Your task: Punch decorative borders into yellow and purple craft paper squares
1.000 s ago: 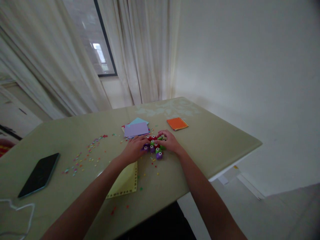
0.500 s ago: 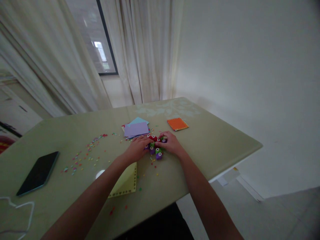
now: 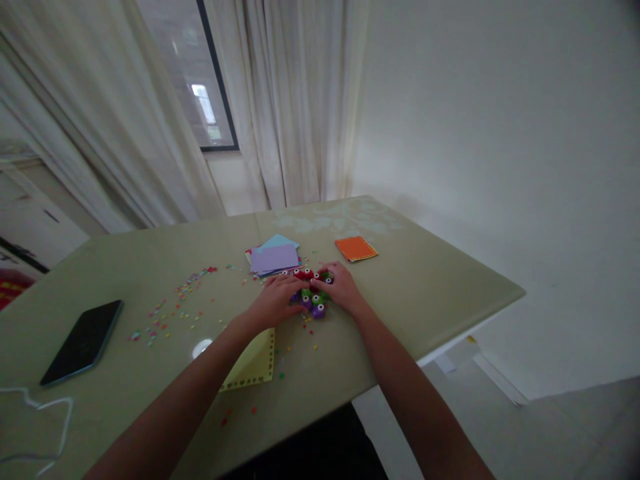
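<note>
A cluster of small craft punches [image 3: 313, 299] in red, green and purple sits on the pale green table [image 3: 430, 280]. My left hand [image 3: 274, 300] rests on the cluster's left side, fingers curled over the pieces. My right hand [image 3: 339, 288] cups the right side, fingers bent around the punches. Both hands press the group together from either side. Which single piece each hand grips is hidden.
A yellow sheet [image 3: 254, 360] with a punched border lies under my left forearm. A stack of purple and blue papers [image 3: 274, 257] and an orange sheet [image 3: 355, 248] lie behind the punches. Confetti bits [image 3: 170, 313], a dark phone [image 3: 83, 340] and a white cable [image 3: 35, 427] are at left.
My hands have drawn closer together around the punches, gathering them into a tighter cluster. The camera view shifted slightly.
</note>
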A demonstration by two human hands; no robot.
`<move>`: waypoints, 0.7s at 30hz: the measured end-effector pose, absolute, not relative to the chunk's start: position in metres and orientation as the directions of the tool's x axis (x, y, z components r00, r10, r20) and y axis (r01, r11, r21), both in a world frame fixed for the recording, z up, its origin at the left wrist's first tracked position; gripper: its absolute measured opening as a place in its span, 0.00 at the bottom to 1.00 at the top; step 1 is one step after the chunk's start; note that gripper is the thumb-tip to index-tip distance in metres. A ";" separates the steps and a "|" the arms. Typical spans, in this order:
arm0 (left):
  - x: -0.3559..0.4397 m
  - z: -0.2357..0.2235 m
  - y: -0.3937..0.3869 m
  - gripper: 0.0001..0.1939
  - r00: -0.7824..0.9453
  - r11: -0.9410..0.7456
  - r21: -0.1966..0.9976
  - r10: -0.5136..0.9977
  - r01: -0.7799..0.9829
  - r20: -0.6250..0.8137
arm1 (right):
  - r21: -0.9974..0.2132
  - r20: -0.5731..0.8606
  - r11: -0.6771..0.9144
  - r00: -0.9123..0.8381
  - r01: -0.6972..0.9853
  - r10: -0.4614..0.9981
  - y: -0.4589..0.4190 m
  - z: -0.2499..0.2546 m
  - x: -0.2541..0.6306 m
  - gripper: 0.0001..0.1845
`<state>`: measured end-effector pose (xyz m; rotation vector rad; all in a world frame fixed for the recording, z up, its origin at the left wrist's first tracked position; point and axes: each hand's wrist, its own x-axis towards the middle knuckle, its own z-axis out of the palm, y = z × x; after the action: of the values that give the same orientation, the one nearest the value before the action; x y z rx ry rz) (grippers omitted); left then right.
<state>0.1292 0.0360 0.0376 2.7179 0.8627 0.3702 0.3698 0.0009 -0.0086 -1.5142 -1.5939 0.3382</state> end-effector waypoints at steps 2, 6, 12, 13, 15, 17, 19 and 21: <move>0.130 0.037 0.035 0.28 0.788 -0.786 0.327 0.593 0.524 0.165 | -0.706 0.406 0.214 0.138 0.675 0.903 0.001 -0.009 0.369 0.15; 0.131 0.035 0.036 0.27 0.785 -0.784 0.337 0.595 0.521 0.171 | -0.686 0.417 0.187 0.170 0.703 0.893 0.001 -0.011 0.361 0.14; 0.127 0.031 0.036 0.27 0.784 -0.784 0.346 0.594 0.516 0.179 | -0.663 0.439 0.149 0.219 0.734 0.872 0.003 -0.015 0.349 0.14; 0.127 0.031 0.035 0.27 0.782 -0.783 0.345 0.597 0.518 0.181 | -0.662 0.439 0.149 0.219 0.735 0.871 0.004 -0.015 0.349 0.12; 0.126 0.030 0.033 0.27 0.776 -0.779 0.341 0.604 0.525 0.184 | -0.662 0.439 0.150 0.218 0.735 0.872 0.005 -0.016 0.350 0.10; 0.125 0.031 0.032 0.27 0.769 -0.774 0.336 0.612 0.536 0.185 | -0.666 0.437 0.148 0.221 0.731 0.872 0.005 -0.017 0.351 0.09; 0.126 0.033 0.030 0.26 0.764 -0.772 0.329 0.617 0.543 0.186 | -0.674 0.434 0.146 0.229 0.724 0.871 0.006 -0.017 0.351 0.09; 0.129 0.035 0.028 0.24 0.765 -0.776 0.321 0.614 0.542 0.193 | -0.686 0.431 0.146 0.237 0.713 0.871 0.007 -0.017 0.350 0.09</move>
<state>0.1287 0.0280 0.0351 2.7145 0.9051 0.4221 0.3501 0.0067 -0.0173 -1.6034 -1.5142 0.2192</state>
